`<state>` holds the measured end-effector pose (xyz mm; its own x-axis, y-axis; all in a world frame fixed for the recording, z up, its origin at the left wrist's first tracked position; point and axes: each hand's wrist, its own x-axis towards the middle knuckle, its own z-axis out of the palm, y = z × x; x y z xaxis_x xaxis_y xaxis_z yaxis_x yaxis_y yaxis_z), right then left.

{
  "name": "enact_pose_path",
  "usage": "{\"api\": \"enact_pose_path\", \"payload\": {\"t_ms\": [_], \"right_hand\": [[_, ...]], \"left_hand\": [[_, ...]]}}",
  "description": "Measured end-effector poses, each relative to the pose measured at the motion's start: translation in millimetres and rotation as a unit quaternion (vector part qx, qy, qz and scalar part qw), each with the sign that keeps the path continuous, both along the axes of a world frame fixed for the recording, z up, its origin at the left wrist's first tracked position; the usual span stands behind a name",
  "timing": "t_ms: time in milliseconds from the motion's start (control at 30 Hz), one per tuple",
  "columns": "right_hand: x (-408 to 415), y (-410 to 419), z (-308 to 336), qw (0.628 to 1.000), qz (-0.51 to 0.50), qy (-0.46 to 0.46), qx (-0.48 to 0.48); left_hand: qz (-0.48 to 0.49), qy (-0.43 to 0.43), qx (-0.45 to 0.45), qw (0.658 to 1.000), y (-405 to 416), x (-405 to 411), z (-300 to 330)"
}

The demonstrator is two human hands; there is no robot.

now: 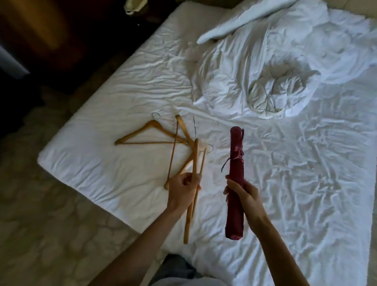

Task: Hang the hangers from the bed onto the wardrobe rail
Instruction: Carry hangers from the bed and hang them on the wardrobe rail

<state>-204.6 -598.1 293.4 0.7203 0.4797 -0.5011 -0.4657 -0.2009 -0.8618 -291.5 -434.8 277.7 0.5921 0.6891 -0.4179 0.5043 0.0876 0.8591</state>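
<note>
My left hand (183, 192) grips a wooden hanger (190, 212) seen edge-on, lifted just above the bed's near left part. My right hand (240, 194) holds a dark red padded hanger (237, 168) with a satin bow, also edge-on and pointing away from me. Two more wooden hangers lie on the white sheet (291, 183): one flat with its hook up-left (149, 134), another (181, 140) crossed over it beside my left hand. The wardrobe rail is out of view.
A crumpled white duvet (265, 76) and a folded white towel (240, 19) fill the far half of the bed. Patterned carpet (34, 199) runs along the left. Dark wooden furniture (35, 20) stands at the far left, with a pale object (135, 3) on the floor nearby.
</note>
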Motion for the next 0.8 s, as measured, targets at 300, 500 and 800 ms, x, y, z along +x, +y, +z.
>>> {"api": "enact_pose_path", "payload": {"t_ms": [300, 500, 800], "right_hand": [[-95, 105, 34, 0.965, 0.259, -0.032, 0.041], [-203, 219, 41, 0.906, 0.414, -0.056, 0.062], [-397, 414, 62, 0.833, 0.541, -0.086, 0.077]], "left_hand": [[0.234, -0.033, 0.030, 0.971, 26, -162, 48], [0.400, -0.033, 0.041, 0.915, 77, -283, 55], [0.514, -0.078, 0.066, 0.852, 214, -459, 80]]}}
